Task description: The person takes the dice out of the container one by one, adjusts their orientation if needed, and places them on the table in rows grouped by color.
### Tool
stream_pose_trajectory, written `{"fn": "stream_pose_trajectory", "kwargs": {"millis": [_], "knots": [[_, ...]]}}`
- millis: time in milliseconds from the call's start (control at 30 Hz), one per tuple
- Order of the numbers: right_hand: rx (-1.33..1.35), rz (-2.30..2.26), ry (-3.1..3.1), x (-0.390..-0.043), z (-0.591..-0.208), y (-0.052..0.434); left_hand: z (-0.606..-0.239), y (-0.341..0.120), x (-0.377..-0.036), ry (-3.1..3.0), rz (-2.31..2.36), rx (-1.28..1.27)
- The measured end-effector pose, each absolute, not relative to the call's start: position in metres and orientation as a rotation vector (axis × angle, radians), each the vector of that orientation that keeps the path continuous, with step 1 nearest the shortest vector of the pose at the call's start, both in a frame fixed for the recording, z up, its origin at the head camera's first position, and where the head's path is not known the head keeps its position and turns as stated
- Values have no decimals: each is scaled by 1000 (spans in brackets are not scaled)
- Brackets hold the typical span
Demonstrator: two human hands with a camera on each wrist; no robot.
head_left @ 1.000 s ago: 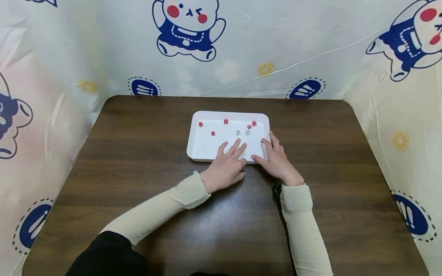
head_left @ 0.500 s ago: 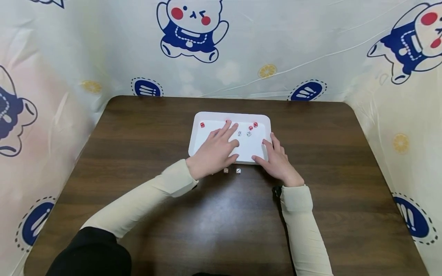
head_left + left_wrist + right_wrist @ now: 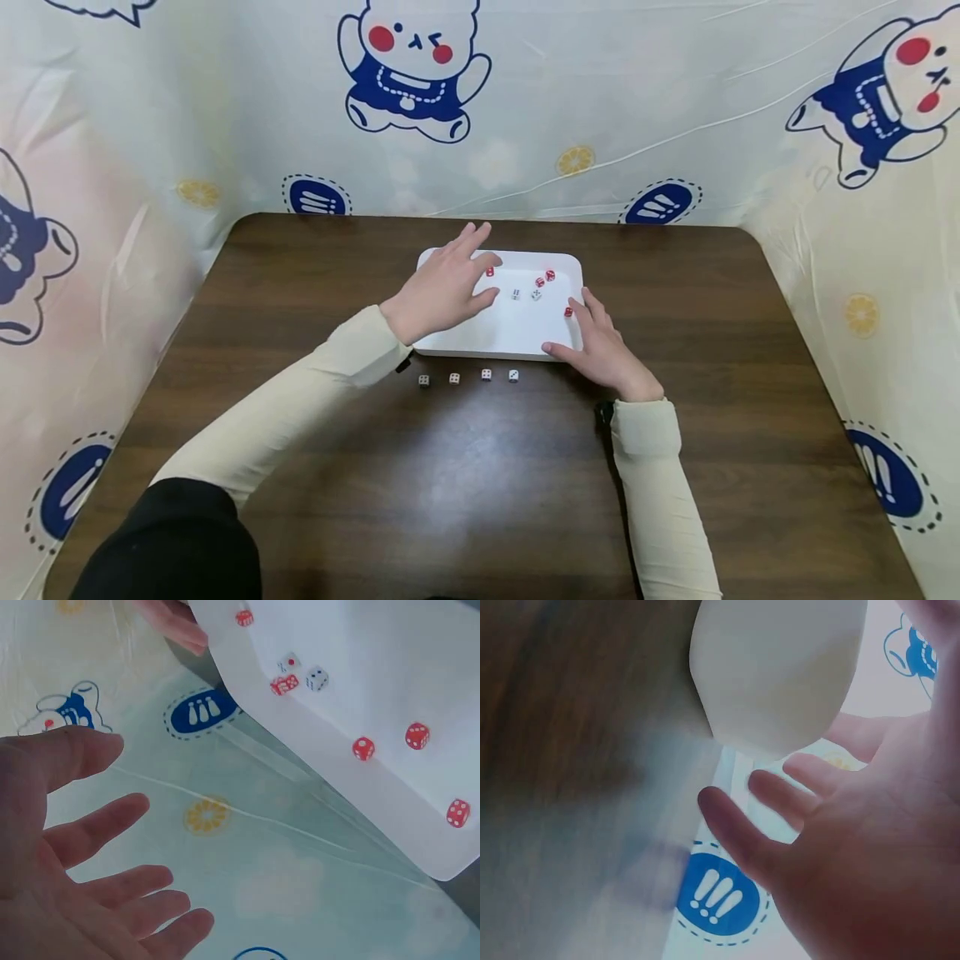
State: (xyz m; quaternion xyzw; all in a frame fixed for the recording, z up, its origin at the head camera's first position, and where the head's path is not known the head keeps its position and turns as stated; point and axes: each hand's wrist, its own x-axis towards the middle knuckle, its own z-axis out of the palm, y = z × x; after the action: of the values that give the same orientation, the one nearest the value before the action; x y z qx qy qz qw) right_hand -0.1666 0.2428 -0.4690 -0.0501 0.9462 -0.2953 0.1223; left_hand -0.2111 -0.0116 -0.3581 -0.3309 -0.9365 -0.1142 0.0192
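My left hand [image 3: 442, 287] hovers above the left part of the white tray [image 3: 510, 337], its fingers spread with nothing between them. My right hand [image 3: 606, 346] lies at the tray's right edge, thumb and fingers apart and extended. Inside the tray are several red dice, among them a red die [image 3: 551, 275] at the back and another red die [image 3: 458, 813] near a corner in the left wrist view. Two white dice are there too, one white die [image 3: 536, 294] right of the middle. My left hand hides part of the tray in the head view.
In front of the tray, several white dice, including a white die [image 3: 454, 378], stand in a row on the brown wooden table [image 3: 480, 475]. A printed sheet [image 3: 525, 100] hangs along the back and sides of the table.
My left hand has moved from the tray's front edge up and left over its far left part, uncovering the row of white dice. My right hand has stayed at the right edge.
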Motion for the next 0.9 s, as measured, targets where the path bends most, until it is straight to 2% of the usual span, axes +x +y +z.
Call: {"fn": "stream_pose_trajectory", "kwargs": {"millis": [267, 900], "knots": [[-171, -880, 2762, -168, -472, 243, -363, -3, -231, -2981, -477, -925], [-185, -904, 2761, -166, -474, 248, -408, 22, -260, -3225, -488, -815]]}}
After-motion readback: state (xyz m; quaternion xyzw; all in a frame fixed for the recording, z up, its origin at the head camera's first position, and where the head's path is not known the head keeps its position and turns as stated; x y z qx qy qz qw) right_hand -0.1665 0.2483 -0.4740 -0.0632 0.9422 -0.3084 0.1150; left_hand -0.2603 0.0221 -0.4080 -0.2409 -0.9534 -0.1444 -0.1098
